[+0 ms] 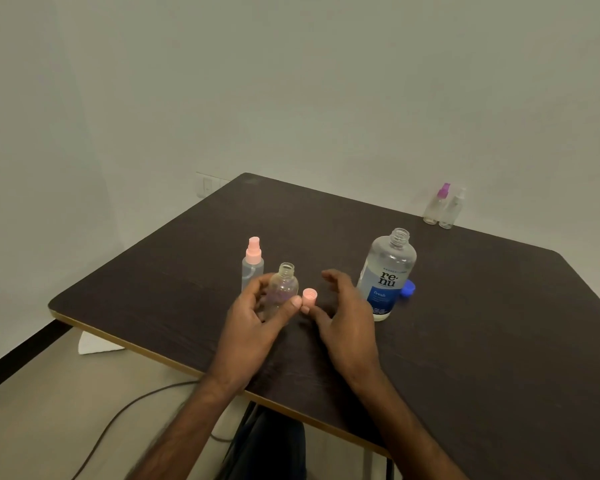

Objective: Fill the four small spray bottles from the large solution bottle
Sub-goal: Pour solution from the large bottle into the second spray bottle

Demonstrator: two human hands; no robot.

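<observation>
Pink cap (309, 296) sat touching the thumb of the right hand (343, 320), fingers spread loose. The left hand (253, 320) gripped the uncapped bottle (283, 289) upright over the table (482, 323), and the big bottle (387, 275) stood open just right.

I see a bare left forearm (187, 420) and a bare right forearm (406, 420), with dark blue trousers (267, 445) covering the legs.

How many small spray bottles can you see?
4: an uncapped bottle in the left hand, a pink-topped bottle behind it, and a purple-topped bottle beside a white-topped bottle far back on the table.
</observation>
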